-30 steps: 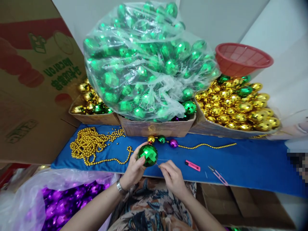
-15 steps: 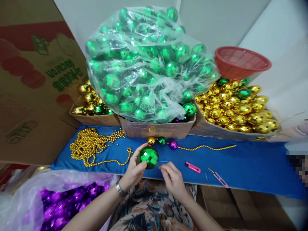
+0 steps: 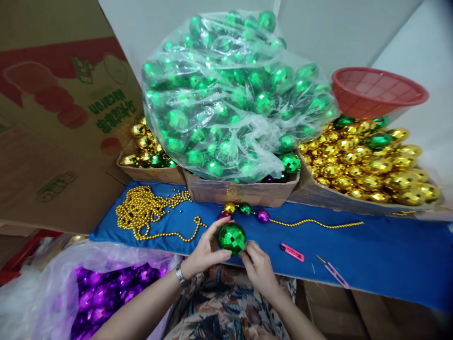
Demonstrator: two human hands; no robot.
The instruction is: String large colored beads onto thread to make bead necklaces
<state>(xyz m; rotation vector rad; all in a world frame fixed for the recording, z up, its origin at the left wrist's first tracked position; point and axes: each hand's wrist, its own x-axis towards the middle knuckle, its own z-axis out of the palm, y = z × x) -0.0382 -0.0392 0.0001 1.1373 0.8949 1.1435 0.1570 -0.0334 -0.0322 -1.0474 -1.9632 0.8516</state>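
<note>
A large faceted green ball (image 3: pixel 232 239) rests in my left hand (image 3: pixel 205 250), its fingers behind and thumb in front. At the ball's right edge, my right hand (image 3: pixel 259 269) has its thumb and fingers pinched together against it; what they hold is too small to make out. Just beyond the ball lies a string of beads: a gold ball (image 3: pixel 230 208), a smaller green ball (image 3: pixel 245 208) and a purple ball (image 3: pixel 263 216), with another purple ball (image 3: pixel 223 216) partly hidden by my left fingers. A gold bead chain (image 3: pixel 314 222) runs right from the string.
Right of my hands lie a pink cutter (image 3: pixel 292 251) and pink thread snips (image 3: pixel 333 271). Gold bead chains (image 3: pixel 139 210) are heaped left. Behind stand cartons (image 3: pixel 244 192), a bag of green balls (image 3: pixel 226 99), gold balls (image 3: pixel 368 165) and a red basket (image 3: pixel 380 89). Purple balls (image 3: pixel 106 297) sit lower left.
My right fingers have closed in from slightly apart, where a thin strand showed, to the green ball's edge. The whole view has shifted, so things appear further right.
</note>
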